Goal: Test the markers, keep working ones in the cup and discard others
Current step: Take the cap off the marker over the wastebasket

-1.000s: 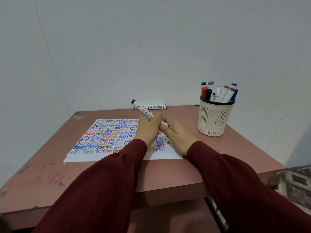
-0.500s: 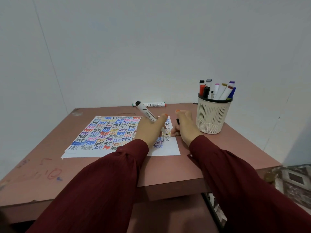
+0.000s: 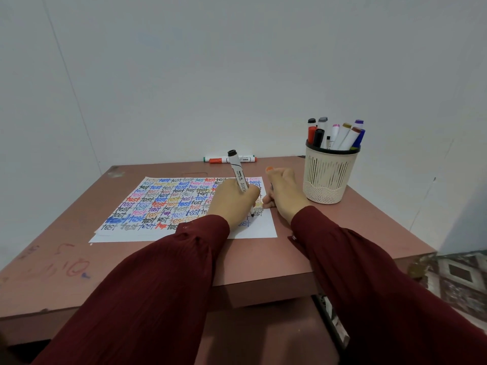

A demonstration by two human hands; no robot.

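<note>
Rear wall (image 3: pixel 237 61): plain, pale grey-white. Vert. seam (image 3: pixel 71 83) at L, running down toward the tabletop's far-L corner. Tabletop (image 3: pixel 329 233): flat, reddish-brown, square front edge. Scuff (image 3: pixel 116 172) at far-L corner; pen scribbles (image 3: pixel 75 267) near front L. Panel (image 3: pixel 263 338), same colour, below front edge. Floor (image 3: pixel 461 275): patterned tile, lower R. Light: soft, even; bluish shade (image 3: pixel 469 206) on wall at R.

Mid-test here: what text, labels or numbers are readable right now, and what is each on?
"test", handwritten repeatedly in many colours, on the paper.
"2-3mm" and a cut-off "REAT", on the marker the left hand holds.
Labels on the two markers lying by the wall: too blurred to read.
Markers in the cup: nothing readable.
</note>
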